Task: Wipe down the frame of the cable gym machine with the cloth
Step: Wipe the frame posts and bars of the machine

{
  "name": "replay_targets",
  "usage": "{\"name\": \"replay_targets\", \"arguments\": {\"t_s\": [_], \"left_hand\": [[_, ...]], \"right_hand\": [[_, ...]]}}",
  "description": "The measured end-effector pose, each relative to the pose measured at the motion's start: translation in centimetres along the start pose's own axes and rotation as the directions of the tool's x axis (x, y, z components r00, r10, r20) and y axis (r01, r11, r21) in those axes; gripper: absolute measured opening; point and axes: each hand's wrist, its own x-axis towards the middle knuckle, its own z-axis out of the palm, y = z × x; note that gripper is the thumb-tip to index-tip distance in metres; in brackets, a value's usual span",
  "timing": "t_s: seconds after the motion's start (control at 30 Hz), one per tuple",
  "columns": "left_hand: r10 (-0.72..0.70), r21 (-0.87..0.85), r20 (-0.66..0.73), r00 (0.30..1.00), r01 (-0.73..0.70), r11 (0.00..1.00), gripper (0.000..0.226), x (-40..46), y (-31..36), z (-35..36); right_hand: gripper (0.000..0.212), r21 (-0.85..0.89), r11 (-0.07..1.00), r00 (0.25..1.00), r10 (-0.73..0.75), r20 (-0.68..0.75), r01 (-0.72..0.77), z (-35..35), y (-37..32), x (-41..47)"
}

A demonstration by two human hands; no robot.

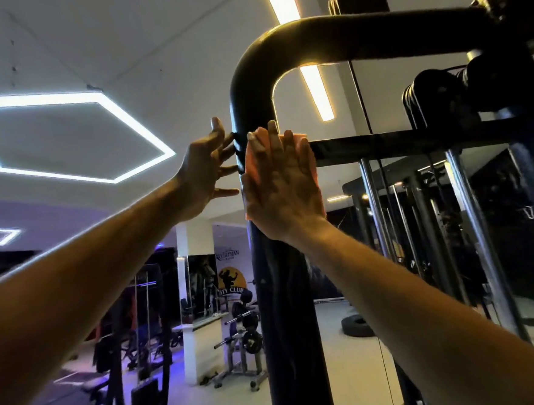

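Note:
The cable machine's frame is a thick black tube (286, 311) that rises in the centre and bends right overhead. My right hand (282, 185) lies flat against the upright just below the bend, pressing an orange cloth (250, 168) onto the tube; the cloth shows only at the edges around my fingers and palm. My left hand (208, 168) is beside it on the left of the upright, fingers spread, fingertips touching the tube's side, holding nothing.
A black crossbar (413, 140) runs right from the upright, with pulleys (432, 96) above it and steel guide rods (479, 235) below. Weight benches, racks (136, 338) and a white pillar (200, 302) stand in the gym behind. A tyre (358, 325) lies on the floor.

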Motion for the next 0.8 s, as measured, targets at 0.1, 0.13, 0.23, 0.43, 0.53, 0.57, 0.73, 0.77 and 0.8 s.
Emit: {"name": "replay_targets", "arguments": {"t_s": [0.1, 0.13, 0.23, 0.43, 0.53, 0.57, 0.73, 0.77, 0.8], "left_hand": [[0.001, 0.024, 0.003, 1.0, -0.001, 1.0, 0.078, -0.4, -0.2, 0.1], [-0.011, 0.023, -0.005, 1.0, 0.011, 1.0, 0.077, -0.8, -0.3, 0.3], [-0.007, 0.016, -0.004, 1.0, 0.007, 1.0, 0.078, -1.1, -0.9, 0.4], [-0.045, 0.017, -0.035, 0.998, 0.046, 0.999, 0.079, -1.9, -0.3, 1.3], [-0.059, 0.014, -0.032, 0.998, 0.059, 0.998, 0.081, -1.9, 0.3, 1.5], [-0.055, 0.011, -0.03, 0.998, 0.055, 0.998, 0.081, -2.0, 0.2, 1.5], [-0.024, -0.008, 0.009, 1.0, 0.024, 1.0, 0.077, -2.5, -1.4, 0.8], [-0.03, -0.021, 0.025, 0.999, 0.031, 0.999, 0.079, -2.7, -1.6, 0.7], [-0.037, -0.032, 0.037, 0.999, 0.038, 0.999, 0.082, -2.8, -1.7, 0.6]], "right_hand": [[0.075, 0.135, 0.991, 0.999, -0.019, -0.037, 0.024, 0.8, -1.0, -2.9], [0.073, 0.15, 0.988, 0.998, -0.036, -0.053, 0.043, 0.9, -0.7, -4.5], [0.073, 0.179, 0.983, 0.998, -0.029, -0.064, 0.04, 0.7, -0.3, -8.5], [0.07, 0.092, 0.995, 0.999, -0.045, 0.013, 0.044, 0.4, 0.2, -4.1], [0.072, 0.115, 0.993, 1.0, 0.012, 0.001, -0.012, 0.5, 0.2, -1.2], [0.076, 0.151, 0.988, 1.0, 0.018, -0.014, -0.016, 0.6, -0.1, -1.6], [0.076, 0.208, 0.978, 1.0, -0.013, -0.014, 0.016, 0.7, -1.1, -10.3], [0.074, 0.199, 0.98, 1.0, -0.024, -0.014, 0.026, 0.9, -1.0, -11.4], [0.073, 0.207, 0.978, 0.999, -0.023, -0.023, 0.028, 0.8, -0.8, -11.5]]}}
